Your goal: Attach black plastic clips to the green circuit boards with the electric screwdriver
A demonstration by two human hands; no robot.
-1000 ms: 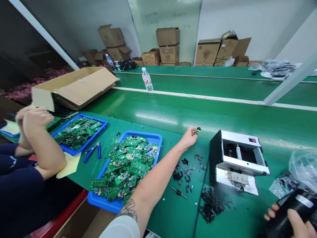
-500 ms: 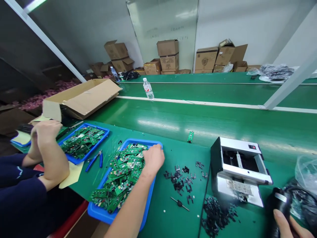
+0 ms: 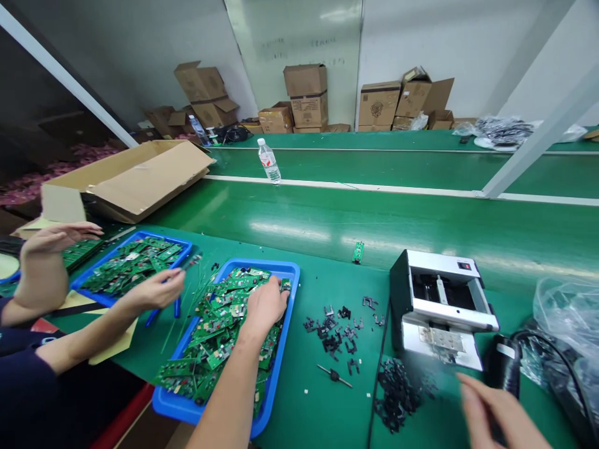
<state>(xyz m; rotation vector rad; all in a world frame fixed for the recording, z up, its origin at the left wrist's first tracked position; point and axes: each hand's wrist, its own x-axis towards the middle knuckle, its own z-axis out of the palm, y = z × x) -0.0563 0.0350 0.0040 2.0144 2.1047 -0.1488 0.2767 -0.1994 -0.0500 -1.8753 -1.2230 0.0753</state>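
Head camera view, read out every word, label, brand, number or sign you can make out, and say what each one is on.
No text reads clearly.
Wall board: faint rows of writing, too blurred.
Middle tall carton: printed lines, too small.
Carton with round emblem: no words readable.
Water bottle: red marks, brand unreadable.
Black cylinder: white label, unreadable.
Circuit boards: any print too small.

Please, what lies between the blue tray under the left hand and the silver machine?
In the head view, small black parts, a thin rod and a black cable lie between the tray and the machine.
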